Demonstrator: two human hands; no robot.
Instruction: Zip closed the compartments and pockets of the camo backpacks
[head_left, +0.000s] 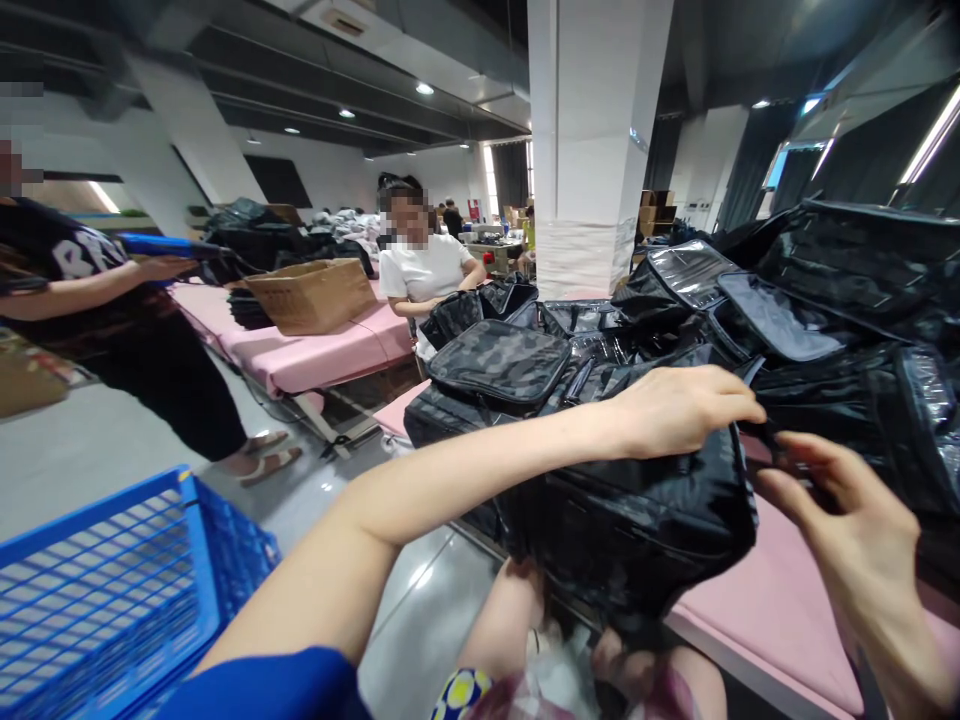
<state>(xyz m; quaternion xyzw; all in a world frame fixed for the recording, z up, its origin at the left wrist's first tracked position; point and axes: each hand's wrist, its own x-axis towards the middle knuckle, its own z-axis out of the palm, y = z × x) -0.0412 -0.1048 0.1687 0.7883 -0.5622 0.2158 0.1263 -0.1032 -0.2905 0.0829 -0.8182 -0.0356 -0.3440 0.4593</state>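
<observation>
A black camouflage-pattern bag (pixel 637 530) rests before me at the table's edge, its glossy side facing me. My left hand (pixel 686 408) reaches across its top, fingers closed in a pinch on a small black strap-like piece (pixel 766 432) at the bag's right end. Just right of that, my right hand (pixel 851 500) has its thumb and fingers curled round the dark piece too; its exact form is too small to make out. Behind the near bag lies another camouflage bag with a padded lid (pixel 501 362).
More black bags (pixel 847 270) are heaped at the right on a pink-covered table (pixel 772 610). A blue plastic crate (pixel 191 560) stands at lower left. Beyond are a cardboard box (pixel 315 297), a white pillar (pixel 581 150), a person in white (pixel 424 265) and a person in black (pixel 142 340).
</observation>
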